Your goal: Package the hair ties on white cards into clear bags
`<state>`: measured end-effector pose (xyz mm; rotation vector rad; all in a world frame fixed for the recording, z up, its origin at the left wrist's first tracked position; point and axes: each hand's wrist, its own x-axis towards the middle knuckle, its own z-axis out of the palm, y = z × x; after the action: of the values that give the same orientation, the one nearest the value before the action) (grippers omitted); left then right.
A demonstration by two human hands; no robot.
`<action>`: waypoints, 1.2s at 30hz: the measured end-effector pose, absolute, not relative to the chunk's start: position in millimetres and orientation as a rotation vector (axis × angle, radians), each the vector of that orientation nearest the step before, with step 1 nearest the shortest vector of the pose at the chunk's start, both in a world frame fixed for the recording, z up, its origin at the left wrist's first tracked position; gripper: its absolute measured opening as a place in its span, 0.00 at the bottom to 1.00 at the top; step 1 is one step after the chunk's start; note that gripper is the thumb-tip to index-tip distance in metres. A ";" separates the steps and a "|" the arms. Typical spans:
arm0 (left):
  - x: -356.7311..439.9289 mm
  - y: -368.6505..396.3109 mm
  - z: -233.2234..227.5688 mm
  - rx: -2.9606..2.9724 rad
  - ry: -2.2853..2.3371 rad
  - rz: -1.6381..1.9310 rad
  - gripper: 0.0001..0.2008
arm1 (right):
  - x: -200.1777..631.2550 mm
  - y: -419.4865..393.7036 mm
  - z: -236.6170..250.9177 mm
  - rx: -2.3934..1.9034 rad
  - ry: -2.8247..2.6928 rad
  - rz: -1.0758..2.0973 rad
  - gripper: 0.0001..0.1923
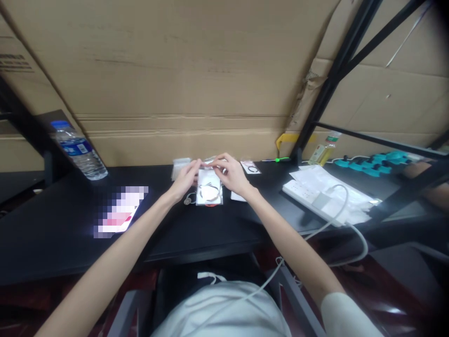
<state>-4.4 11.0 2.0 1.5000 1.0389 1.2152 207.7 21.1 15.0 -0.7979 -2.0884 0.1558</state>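
At the middle of the black desk, a small clear plastic bag (209, 199) holds a white card and a dark, thin bracelet (202, 193). My left hand (187, 179) is closed on the bag's upper left edge. Fingers of my right hand (229, 172) pinch along its top edge, close to the left fingertips. Something red shows under the bag's lower edge. Left of it lies a small ringed item (189, 200), too blurred to name. Behind my left hand is a stack of clear bags (179, 166). A white item (237, 196) lies below my right wrist.
Another bag with a black loop (250, 167) lies right of my right hand. A lit phone (121, 213) and a water bottle (82, 152) stand to the left. To the right are a white power strip (312, 199) with cables, papers (329, 185) and a yellowish bottle (322, 150).
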 end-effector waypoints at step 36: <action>-10.5 16.0 -1.1 1.667 1.033 1.111 0.23 | 212.5 34.4 2.1 -0.735 -1.971 0.573 0.09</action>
<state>-10.5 16.0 -1.1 1.6665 1.0329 1.1107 212.5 34.4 2.1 -0.7353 -1.9708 0.5725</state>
